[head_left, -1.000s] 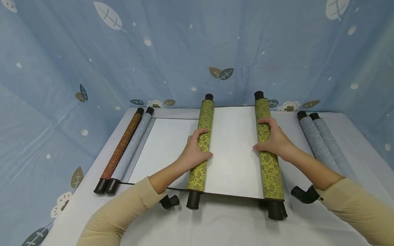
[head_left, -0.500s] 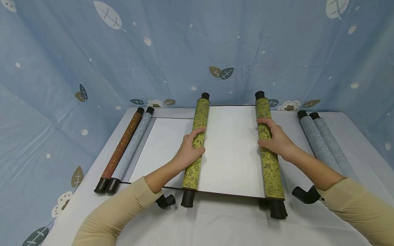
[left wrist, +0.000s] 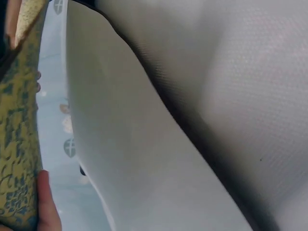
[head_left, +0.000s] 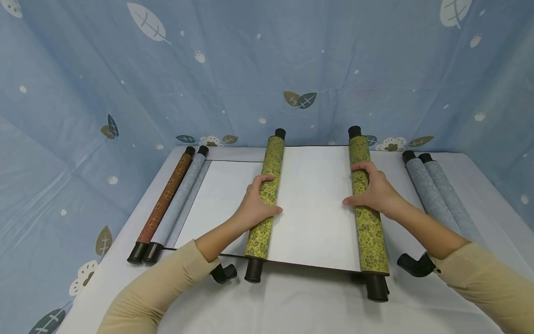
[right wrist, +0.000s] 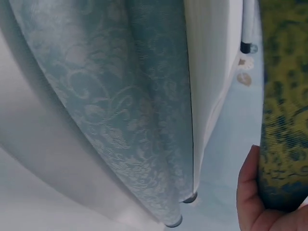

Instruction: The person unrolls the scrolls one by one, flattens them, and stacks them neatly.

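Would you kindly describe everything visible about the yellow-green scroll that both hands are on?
The yellow-green scroll lies partly unrolled on the table, a blank white sheet stretched between two rolls wrapped in gold-patterned brocade-like fabric, each with black end knobs. The left hand grips the left roll, the right hand grips the right roll. It overlaps another white sheet at its left.
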The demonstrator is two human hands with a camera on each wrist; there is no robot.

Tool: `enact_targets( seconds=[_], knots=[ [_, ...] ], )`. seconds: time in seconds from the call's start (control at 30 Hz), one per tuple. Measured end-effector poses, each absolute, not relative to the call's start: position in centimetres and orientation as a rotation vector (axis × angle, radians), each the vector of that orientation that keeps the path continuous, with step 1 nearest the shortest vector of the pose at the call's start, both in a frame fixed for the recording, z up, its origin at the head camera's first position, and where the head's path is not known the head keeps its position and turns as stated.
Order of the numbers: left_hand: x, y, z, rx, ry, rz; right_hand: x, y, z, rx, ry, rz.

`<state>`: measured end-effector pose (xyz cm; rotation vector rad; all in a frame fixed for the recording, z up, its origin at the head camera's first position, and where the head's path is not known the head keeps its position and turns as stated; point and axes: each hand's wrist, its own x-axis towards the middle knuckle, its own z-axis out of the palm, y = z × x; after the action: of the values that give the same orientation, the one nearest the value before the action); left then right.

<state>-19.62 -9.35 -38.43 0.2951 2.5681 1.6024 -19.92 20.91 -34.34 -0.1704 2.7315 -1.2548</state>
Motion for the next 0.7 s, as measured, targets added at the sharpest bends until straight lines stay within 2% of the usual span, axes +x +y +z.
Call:
enact_targets(
  seconds=[0.4, 0.7],
  knots=[
    [-19.6, -10.5, -37.7, 0.348, 2.588, 1.526, -19.8, 21.4, -34.0, -0.199, 2.657, -1.328],
    [-19.7, -11.1, -38.0, 0.288, 2.578, 1.506, -20.0, 21.9, -34.3, -0.176, 2.637, -1.332]
  ],
)
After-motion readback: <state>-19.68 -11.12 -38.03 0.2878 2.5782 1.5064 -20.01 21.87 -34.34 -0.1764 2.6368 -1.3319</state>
